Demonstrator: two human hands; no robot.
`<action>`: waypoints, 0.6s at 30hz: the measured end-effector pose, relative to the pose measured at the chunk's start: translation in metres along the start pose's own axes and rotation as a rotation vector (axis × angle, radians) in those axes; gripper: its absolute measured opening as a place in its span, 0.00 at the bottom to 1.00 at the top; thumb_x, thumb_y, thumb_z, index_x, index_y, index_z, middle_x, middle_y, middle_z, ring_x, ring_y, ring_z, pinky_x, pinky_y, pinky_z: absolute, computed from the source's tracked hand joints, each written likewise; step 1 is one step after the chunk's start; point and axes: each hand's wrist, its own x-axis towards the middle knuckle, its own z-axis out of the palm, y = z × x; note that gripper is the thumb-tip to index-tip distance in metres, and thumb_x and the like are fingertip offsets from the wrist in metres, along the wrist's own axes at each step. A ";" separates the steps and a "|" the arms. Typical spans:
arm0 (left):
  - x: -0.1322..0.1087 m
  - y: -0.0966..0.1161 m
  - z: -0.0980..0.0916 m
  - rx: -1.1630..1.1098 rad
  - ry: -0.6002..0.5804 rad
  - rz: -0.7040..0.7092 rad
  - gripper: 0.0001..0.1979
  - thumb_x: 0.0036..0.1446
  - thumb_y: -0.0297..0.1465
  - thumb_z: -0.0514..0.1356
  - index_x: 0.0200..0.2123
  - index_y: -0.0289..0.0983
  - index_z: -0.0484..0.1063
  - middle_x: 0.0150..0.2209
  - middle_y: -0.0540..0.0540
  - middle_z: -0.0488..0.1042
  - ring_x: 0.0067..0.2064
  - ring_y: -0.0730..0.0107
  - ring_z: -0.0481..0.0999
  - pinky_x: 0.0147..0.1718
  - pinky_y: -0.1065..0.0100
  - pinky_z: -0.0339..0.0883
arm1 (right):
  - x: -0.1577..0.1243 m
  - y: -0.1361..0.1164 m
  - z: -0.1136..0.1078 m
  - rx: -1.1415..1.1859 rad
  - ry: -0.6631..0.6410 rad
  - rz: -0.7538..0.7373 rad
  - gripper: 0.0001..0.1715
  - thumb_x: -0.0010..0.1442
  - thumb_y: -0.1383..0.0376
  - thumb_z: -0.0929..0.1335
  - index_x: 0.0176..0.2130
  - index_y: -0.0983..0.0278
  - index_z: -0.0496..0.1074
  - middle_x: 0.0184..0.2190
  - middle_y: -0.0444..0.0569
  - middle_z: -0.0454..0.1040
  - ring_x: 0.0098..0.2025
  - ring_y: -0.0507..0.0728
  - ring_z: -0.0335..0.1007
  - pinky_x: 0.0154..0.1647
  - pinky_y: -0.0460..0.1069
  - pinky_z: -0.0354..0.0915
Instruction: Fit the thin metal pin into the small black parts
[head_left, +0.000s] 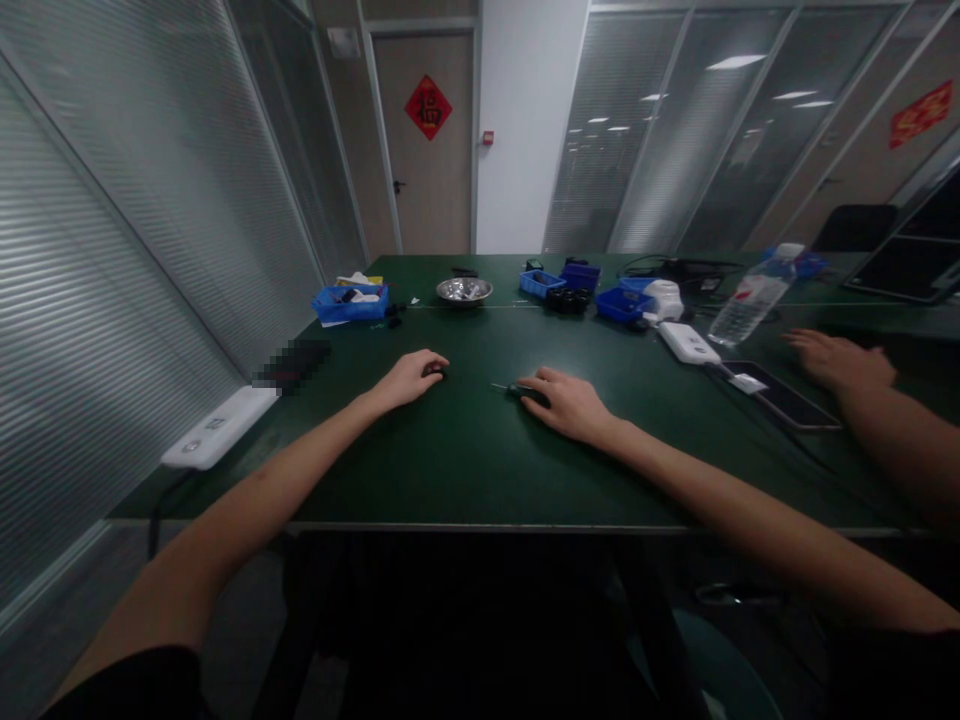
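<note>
My left hand (409, 378) rests on the green table (450, 460), its fingers curled round a small dark object (434, 370), mostly hidden, whose kind I cannot make out. To the right, my right hand (564, 402) is closed over the dark handle of a screwdriver (514, 390). The screwdriver lies low over the tabletop, its thin metal shaft pointing left toward my left hand. A gap of bare table separates the two hands. Beyond them stands a shiny metal bowl (465, 290) with contents too small to name.
Blue bins (351, 304) with small parts stand along the back, near black parts (568, 300). At right are a white power bank (688, 344), a phone (787, 398), a tilted water bottle (754, 297) and another person's hand (844, 362). A white device (221, 428) lies left.
</note>
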 end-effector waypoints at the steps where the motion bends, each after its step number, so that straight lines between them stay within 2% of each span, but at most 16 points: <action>1: 0.001 -0.014 -0.008 0.024 0.020 -0.068 0.17 0.65 0.34 0.64 0.56 0.39 0.79 0.54 0.40 0.79 0.52 0.56 0.78 0.53 0.57 0.72 | 0.000 -0.001 -0.005 0.003 -0.003 0.008 0.27 0.74 0.54 0.65 0.67 0.60 0.71 0.54 0.57 0.75 0.45 0.61 0.76 0.39 0.52 0.71; 4: -0.002 -0.058 -0.036 0.133 0.056 -0.276 0.16 0.63 0.33 0.65 0.53 0.39 0.82 0.52 0.40 0.81 0.51 0.55 0.80 0.52 0.59 0.73 | -0.006 -0.016 -0.030 -0.039 0.031 -0.010 0.31 0.73 0.54 0.66 0.69 0.61 0.67 0.59 0.60 0.72 0.50 0.66 0.74 0.39 0.55 0.72; 6: -0.007 -0.083 -0.054 0.188 0.085 -0.364 0.14 0.62 0.32 0.66 0.50 0.39 0.84 0.51 0.40 0.82 0.51 0.53 0.81 0.52 0.59 0.72 | -0.021 -0.041 -0.049 -0.035 0.087 -0.061 0.30 0.73 0.54 0.65 0.69 0.61 0.67 0.59 0.61 0.72 0.54 0.69 0.71 0.39 0.56 0.72; 8: -0.015 -0.100 -0.070 0.216 0.143 -0.446 0.13 0.60 0.31 0.68 0.47 0.39 0.86 0.48 0.40 0.84 0.49 0.53 0.82 0.52 0.60 0.72 | -0.047 -0.077 -0.062 0.075 0.103 -0.181 0.27 0.75 0.56 0.63 0.67 0.59 0.69 0.56 0.60 0.75 0.53 0.66 0.72 0.42 0.56 0.72; 10: -0.022 -0.111 -0.081 0.224 0.198 -0.508 0.13 0.57 0.29 0.69 0.46 0.39 0.86 0.47 0.41 0.85 0.48 0.53 0.83 0.52 0.61 0.72 | -0.078 -0.116 -0.061 0.246 0.006 -0.398 0.24 0.76 0.57 0.62 0.66 0.56 0.69 0.51 0.55 0.78 0.49 0.61 0.75 0.41 0.55 0.71; 12: -0.028 -0.115 -0.088 0.231 0.244 -0.560 0.13 0.56 0.29 0.70 0.46 0.39 0.87 0.45 0.42 0.86 0.47 0.54 0.83 0.53 0.61 0.72 | -0.103 -0.149 -0.040 0.408 -0.143 -0.702 0.23 0.74 0.54 0.63 0.63 0.55 0.72 0.42 0.50 0.80 0.39 0.57 0.75 0.35 0.53 0.68; 13: -0.030 -0.116 -0.090 0.233 0.262 -0.586 0.13 0.55 0.30 0.71 0.45 0.39 0.87 0.44 0.41 0.86 0.46 0.54 0.83 0.53 0.62 0.72 | -0.111 -0.159 -0.025 0.439 -0.187 -0.760 0.22 0.74 0.54 0.63 0.62 0.56 0.72 0.38 0.48 0.80 0.35 0.57 0.74 0.32 0.52 0.67; 15: -0.033 -0.115 -0.092 0.228 0.287 -0.619 0.13 0.54 0.31 0.72 0.45 0.38 0.87 0.42 0.41 0.86 0.45 0.55 0.83 0.53 0.61 0.72 | -0.113 -0.169 0.011 0.414 -0.228 -0.734 0.20 0.73 0.55 0.65 0.58 0.59 0.75 0.36 0.48 0.79 0.34 0.57 0.74 0.30 0.51 0.66; 17: -0.034 -0.114 -0.093 0.210 0.300 -0.626 0.13 0.54 0.33 0.73 0.44 0.38 0.87 0.42 0.41 0.86 0.45 0.54 0.83 0.54 0.61 0.73 | -0.102 -0.166 0.042 0.321 -0.267 -0.598 0.17 0.71 0.64 0.66 0.57 0.63 0.74 0.43 0.52 0.80 0.37 0.56 0.77 0.33 0.49 0.67; 18: -0.034 -0.113 -0.092 0.202 0.302 -0.623 0.13 0.54 0.33 0.73 0.44 0.38 0.87 0.43 0.41 0.86 0.45 0.54 0.83 0.54 0.61 0.73 | -0.094 -0.161 0.052 0.247 -0.264 -0.550 0.18 0.67 0.68 0.68 0.56 0.64 0.75 0.46 0.55 0.81 0.38 0.57 0.77 0.34 0.49 0.68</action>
